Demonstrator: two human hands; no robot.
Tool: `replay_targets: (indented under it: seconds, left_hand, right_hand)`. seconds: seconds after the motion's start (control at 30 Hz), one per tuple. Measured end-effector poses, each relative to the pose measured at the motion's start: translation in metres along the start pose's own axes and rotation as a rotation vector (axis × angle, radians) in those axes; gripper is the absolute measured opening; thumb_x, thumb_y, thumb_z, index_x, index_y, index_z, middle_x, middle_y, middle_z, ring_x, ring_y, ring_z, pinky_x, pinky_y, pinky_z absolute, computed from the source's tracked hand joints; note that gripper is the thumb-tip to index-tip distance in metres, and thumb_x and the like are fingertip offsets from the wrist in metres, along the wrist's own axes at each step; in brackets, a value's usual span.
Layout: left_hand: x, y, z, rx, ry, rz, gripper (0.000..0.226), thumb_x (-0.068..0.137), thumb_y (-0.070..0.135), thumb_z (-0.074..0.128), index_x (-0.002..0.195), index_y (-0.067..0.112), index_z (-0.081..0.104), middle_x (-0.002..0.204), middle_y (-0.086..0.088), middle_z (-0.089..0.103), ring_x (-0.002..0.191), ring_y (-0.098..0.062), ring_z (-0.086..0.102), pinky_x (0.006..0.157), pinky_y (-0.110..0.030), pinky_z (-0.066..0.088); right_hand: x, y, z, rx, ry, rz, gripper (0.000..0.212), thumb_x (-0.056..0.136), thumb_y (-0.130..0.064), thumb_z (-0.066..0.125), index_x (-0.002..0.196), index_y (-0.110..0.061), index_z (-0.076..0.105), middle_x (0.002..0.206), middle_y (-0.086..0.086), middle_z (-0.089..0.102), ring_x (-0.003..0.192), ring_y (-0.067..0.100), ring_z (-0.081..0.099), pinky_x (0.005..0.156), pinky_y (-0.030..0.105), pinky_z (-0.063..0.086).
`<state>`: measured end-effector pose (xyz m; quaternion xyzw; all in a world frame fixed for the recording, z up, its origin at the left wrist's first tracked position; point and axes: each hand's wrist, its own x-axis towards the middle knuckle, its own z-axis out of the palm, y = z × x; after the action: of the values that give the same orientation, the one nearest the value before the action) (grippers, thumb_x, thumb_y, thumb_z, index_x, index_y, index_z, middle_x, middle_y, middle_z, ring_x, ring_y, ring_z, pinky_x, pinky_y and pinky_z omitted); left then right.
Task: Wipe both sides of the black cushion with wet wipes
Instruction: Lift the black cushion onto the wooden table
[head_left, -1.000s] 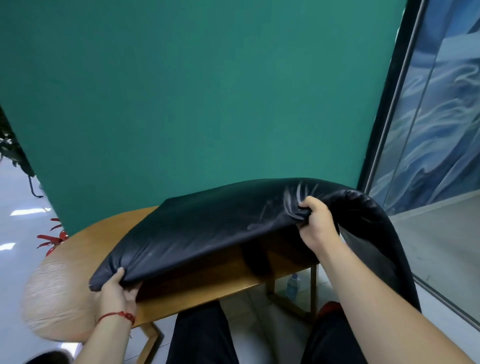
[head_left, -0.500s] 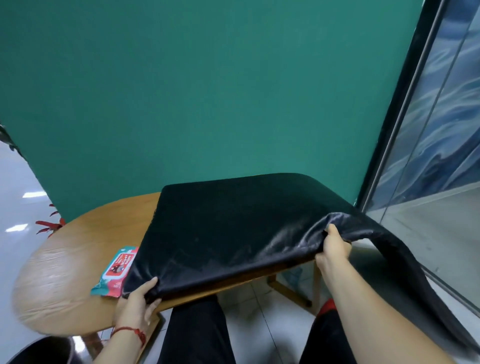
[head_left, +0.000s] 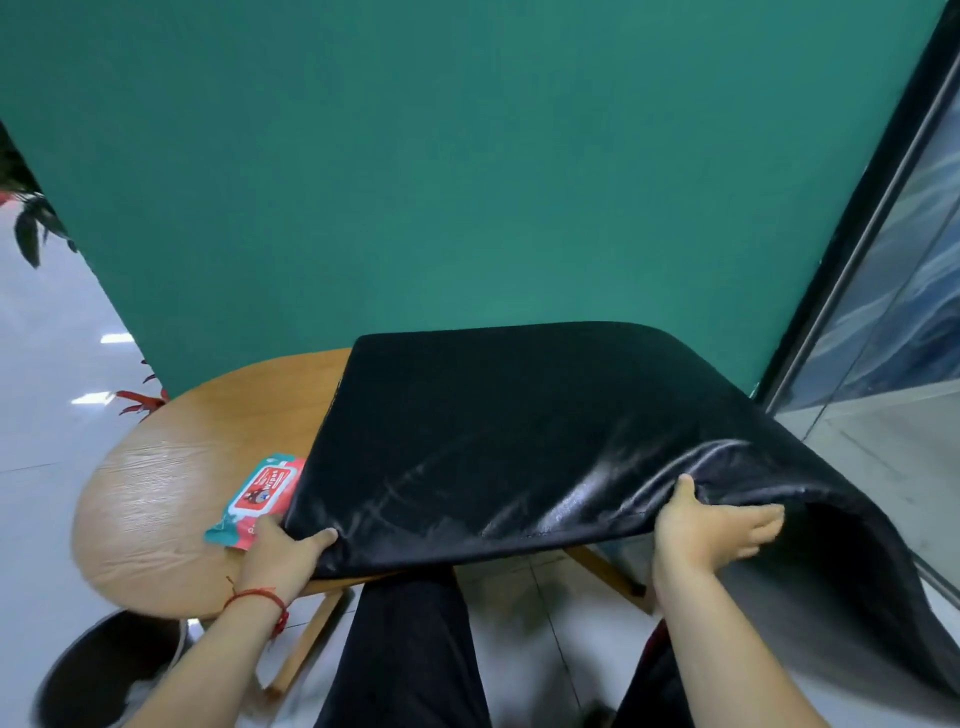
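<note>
One black cushion (head_left: 519, 441) lies on the wooden counter (head_left: 171, 493), long side going left to right, and its right end hangs off and droops down. It is shiny and smooth with a few creases. The left grip (head_left: 280, 556) pinches its near left corner, the right grip (head_left: 706, 530) holds straight fingers under the near edge, and one pack of wet wipes (head_left: 260, 488) peeks out at its left

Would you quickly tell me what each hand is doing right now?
Left hand: grips the cushion corner.
Right hand: open, fingers straight under the cushion's edge.
</note>
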<state>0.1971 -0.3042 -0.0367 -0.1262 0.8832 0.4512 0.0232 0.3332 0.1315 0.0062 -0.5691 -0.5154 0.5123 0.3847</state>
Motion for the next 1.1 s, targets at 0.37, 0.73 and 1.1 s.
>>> replay_targets:
  seconds: [0.37,0.73,1.1]
  left_hand:
    - [-0.002,-0.002,-0.022,0.409,0.072,0.186,0.042,0.092,0.062,0.064,0.11,0.025,0.058,0.094,0.001,0.062,0.077,-0.014,0.059,0.062,-0.028,0.051]
    - [0.057,-0.028,-0.056,0.645,0.109,0.331,0.066,0.1,0.062,0.052,0.158,0.037,0.032,0.155,-0.007,0.04,0.138,-0.029,0.041,0.107,-0.05,0.052]
    - [0.121,-0.055,-0.064,0.534,0.084,0.493,0.068,0.094,0.051,0.07,0.152,0.026,0.046,0.151,-0.005,0.054,0.12,-0.026,0.06,0.097,-0.044,0.058]
  right_hand:
    - [-0.051,0.014,0.025,-0.767,-0.597,-1.207,0.045,0.098,-0.029,0.068,0.142,-0.034,0.063,0.155,-0.011,0.054,0.152,0.016,0.035,0.128,0.059,0.014]
    - [-0.155,0.005,0.132,-0.922,-1.075,-1.196,0.055,0.104,-0.06,0.045,0.156,-0.042,0.044,0.169,-0.015,0.031,0.157,0.014,0.023,0.129,0.054,0.016]
    - [-0.202,0.009,0.24,-1.032,-1.109,-1.098,0.071,0.1,-0.079,0.03,0.161,-0.042,0.036,0.173,-0.013,0.024,0.159,0.018,0.017,0.129,0.056,0.015]
